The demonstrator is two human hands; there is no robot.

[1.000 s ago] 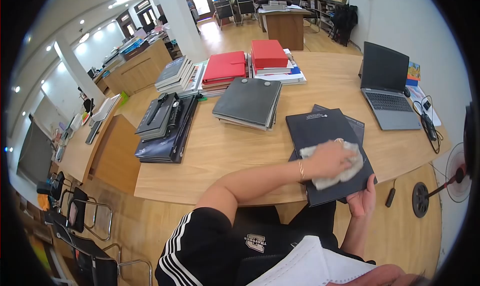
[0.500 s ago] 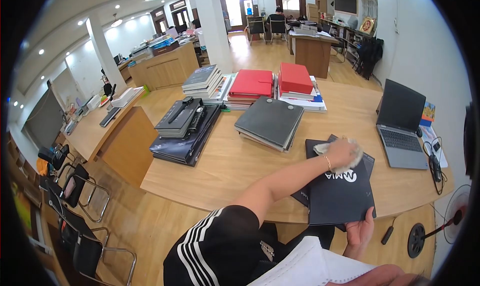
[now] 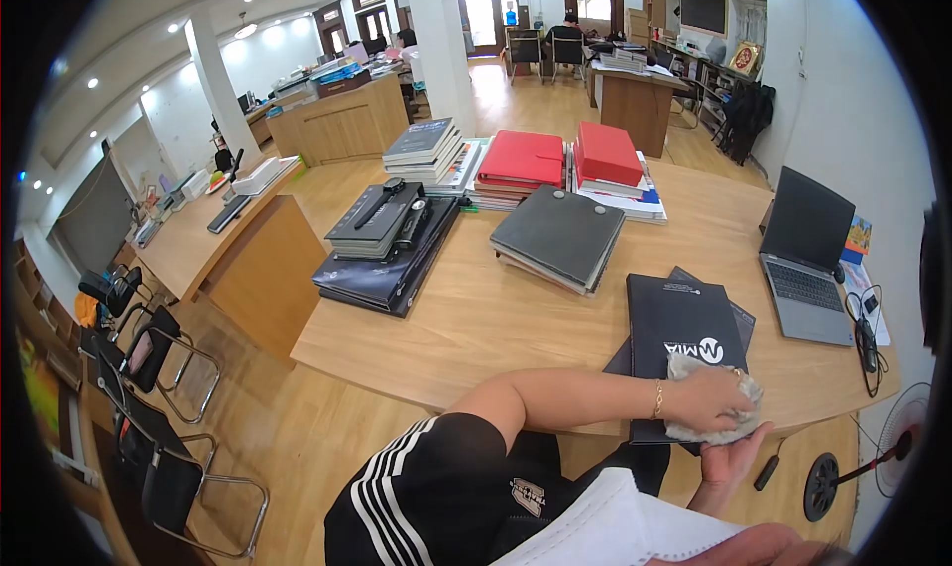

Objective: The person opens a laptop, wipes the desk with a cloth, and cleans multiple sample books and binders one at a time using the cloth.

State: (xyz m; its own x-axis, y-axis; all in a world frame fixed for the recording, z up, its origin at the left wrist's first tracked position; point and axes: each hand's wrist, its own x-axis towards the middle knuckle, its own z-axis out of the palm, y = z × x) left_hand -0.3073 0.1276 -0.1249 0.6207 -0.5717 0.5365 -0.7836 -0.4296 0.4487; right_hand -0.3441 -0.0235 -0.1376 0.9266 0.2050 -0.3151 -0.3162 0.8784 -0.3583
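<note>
My left hand (image 3: 706, 399) presses a crumpled pale cloth (image 3: 746, 425) onto the lower right part of a black folder (image 3: 674, 313) with a white "MIA" logo. The hand covers much of the folder's lower half. At the folder's near right corner, my right hand (image 3: 732, 459) grips the edge from below, thumb up at the side and fingers mostly hidden underneath. Beneath this folder lies another dark folder (image 3: 744, 320), turned at an angle, with only its corners showing. Both folders rest at the table's near edge.
A grey binder (image 3: 560, 234) lies mid-table. Behind it are a red folder (image 3: 521, 158), a red box (image 3: 607, 153) and stacked books (image 3: 421, 142). Black boxed items (image 3: 372, 279) sit left. An open laptop (image 3: 808, 269), cables (image 3: 868, 333) and a fan (image 3: 823, 487) are right.
My left hand has slid the cloth down the folder, from its upper part to the near right corner. My right hand stays at the near edge. The view has shifted slightly.
</note>
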